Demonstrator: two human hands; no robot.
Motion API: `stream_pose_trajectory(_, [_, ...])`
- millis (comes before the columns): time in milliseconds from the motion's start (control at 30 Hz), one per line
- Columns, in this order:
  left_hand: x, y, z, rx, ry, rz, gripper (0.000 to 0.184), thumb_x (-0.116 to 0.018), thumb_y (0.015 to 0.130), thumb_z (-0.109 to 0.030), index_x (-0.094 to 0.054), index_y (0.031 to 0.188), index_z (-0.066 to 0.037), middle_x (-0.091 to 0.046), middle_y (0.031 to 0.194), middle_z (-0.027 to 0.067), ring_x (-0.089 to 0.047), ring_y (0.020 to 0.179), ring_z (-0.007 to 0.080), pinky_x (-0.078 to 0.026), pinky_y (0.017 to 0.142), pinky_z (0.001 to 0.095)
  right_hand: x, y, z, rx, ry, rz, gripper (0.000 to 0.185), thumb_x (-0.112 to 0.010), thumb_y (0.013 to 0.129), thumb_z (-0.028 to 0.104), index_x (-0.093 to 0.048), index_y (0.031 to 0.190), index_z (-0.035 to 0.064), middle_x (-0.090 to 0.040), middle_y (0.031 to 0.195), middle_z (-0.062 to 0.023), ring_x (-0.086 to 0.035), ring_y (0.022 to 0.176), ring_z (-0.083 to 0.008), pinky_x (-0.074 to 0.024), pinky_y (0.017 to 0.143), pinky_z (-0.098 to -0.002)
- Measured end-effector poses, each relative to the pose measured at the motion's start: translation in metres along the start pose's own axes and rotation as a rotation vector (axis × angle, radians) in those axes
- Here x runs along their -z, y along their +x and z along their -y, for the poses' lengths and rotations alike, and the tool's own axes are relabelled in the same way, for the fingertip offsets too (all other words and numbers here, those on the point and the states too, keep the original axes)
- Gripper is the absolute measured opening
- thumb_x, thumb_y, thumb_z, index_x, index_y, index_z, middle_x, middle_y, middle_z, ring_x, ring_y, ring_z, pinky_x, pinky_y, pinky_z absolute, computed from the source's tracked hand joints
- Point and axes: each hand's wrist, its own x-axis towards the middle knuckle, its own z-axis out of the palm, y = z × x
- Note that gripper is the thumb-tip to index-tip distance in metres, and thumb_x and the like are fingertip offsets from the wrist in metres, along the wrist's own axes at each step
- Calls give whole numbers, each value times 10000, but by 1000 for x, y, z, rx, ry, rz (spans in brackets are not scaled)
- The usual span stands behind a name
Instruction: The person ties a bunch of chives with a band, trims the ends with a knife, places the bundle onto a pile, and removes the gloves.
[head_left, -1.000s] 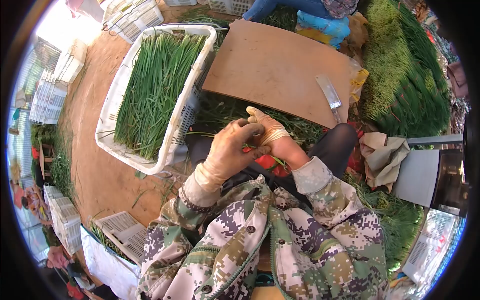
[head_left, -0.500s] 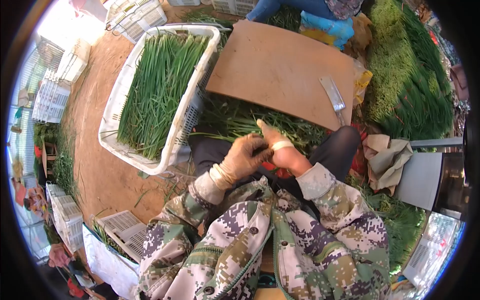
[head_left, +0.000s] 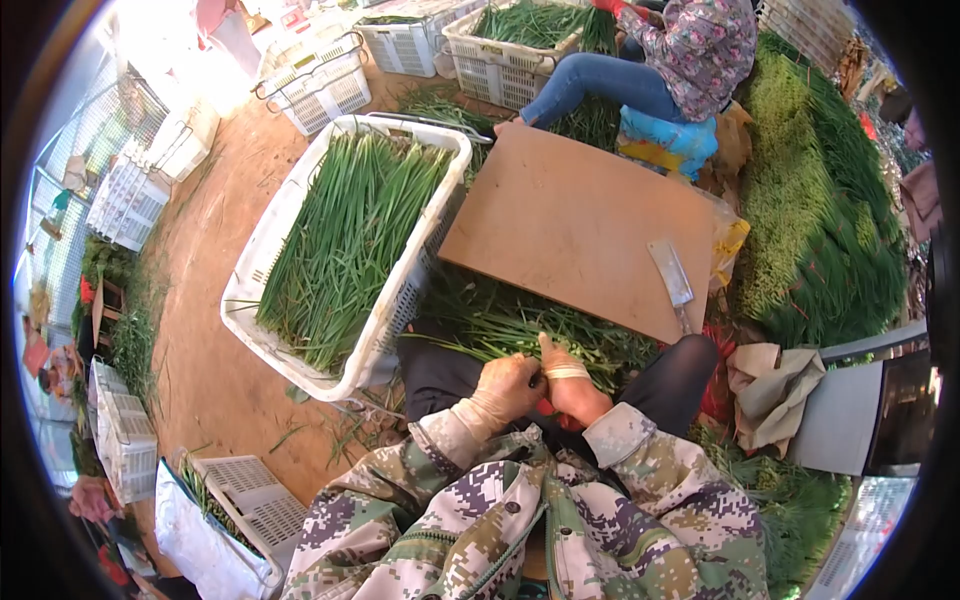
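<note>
Over my lap, my left hand (head_left: 508, 388), in a tan glove, is closed with its fingers bent in against the other hand. I cannot make out what it pinches. Touching it, my right hand (head_left: 578, 388) has its thumb raised and a pale band (head_left: 566, 370) around it; its other fingers are hidden. Just beyond both hands lie loose green stalks (head_left: 520, 328), partly under a brown board (head_left: 580, 225). A cleaver (head_left: 672, 275) rests at the board's right side. To the left stands a white crate (head_left: 240, 315) filled with long green stalks (head_left: 345, 245).
Another person (head_left: 690, 50) in a flowered top sits beyond the board, near another crate of greens (head_left: 500, 80). Stacked bundles (head_left: 810, 200) line the right side. Crumpled brown paper (head_left: 775, 390) lies near my right knee. A slatted crate (head_left: 255, 500) stands at lower left.
The view has tilted up, so the person beyond the board shows more fully and everything sits lower. My hands stay together, with the left one now more tightly against the right.
</note>
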Motion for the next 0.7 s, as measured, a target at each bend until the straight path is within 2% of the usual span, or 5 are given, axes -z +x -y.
stream_pose_trajectory(167, [-17, 4, 6, 38, 72, -113, 171, -647, 792, -199, -603, 734, -44, -610, 712, 184, -615, 682, 396, -493, 613, 490, -8, -2, -6, -143, 129, -20, 370, -421, 986, 122, -468, 1263, -119, -641, 934, -304, -646, 840, -434, -514, 728, -492])
stream_pose_trajectory(233, [-12, 9, -2, 57, 49, -120, 164, -652, 787, -193, -603, 741, -44, -612, 716, 181, -614, 683, 395, -494, 613, 489, 4, 2, 6, -531, 819, 44, 337, -361, 1040, 194, -523, 1181, -65, -634, 867, -264, -608, 712, -382, -491, 659, -469])
stream_pose_trajectory(267, [-13, 9, -3, 53, 46, -121, 161, -656, 783, -189, -602, 748, -42, -613, 723, 178, -615, 687, 392, -495, 614, 488, 2, -2, 6, -212, 487, -155, 408, -300, 1081, 299, -542, 1108, -27, -613, 803, -199, -549, 651, -279, -469, 625, -419])
stream_pose_trajectory(333, [-13, 12, -6, 22, 56, -129, 150, -657, 783, -190, -621, 761, -46, -611, 729, 176, -617, 688, 387, -497, 618, 486, 17, -6, 21, -220, 807, -255, 453, -309, 1087, 345, -495, 1239, -39, -577, 1094, -128, -521, 970, -189, -415, 869, -332])
stream_pose_trajectory(700, [1, 24, -39, 35, -33, 123, 157, -589, 848, -186, -618, 863, -32, -639, 833, 190, -648, 762, 391, -509, 676, 462, 34, -16, 20, -409, 1843, 27, 411, -392, 1043, 427, -586, 1062, 64, -593, 962, -53, -568, 920, -184, -469, 854, -347])
